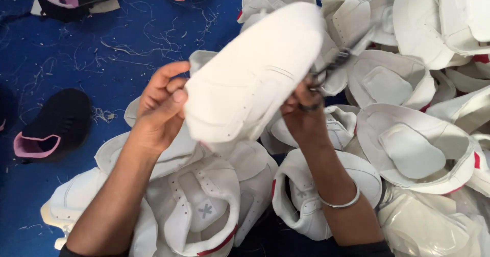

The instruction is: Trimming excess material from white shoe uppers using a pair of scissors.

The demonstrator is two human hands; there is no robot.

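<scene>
I hold a white shoe upper (255, 73) up over the pile, tilted from lower left to upper right. My left hand (161, 106) grips its lower left end, thumb pressed on the white face. My right hand (303, 111) is at the upper's right edge, with its fingers through the loops of small thread scissors (334, 65). The blurred blades point up and to the right beside the upper's edge. A thin metal bangle (339, 203) circles my right wrist.
A heap of white shoe uppers (413, 149) with red trim fills the right and bottom of the view. Black uppers with pink lining (53, 126) lie on the blue cloth surface (107, 37) at left. Loose thread clippings are scattered over the cloth.
</scene>
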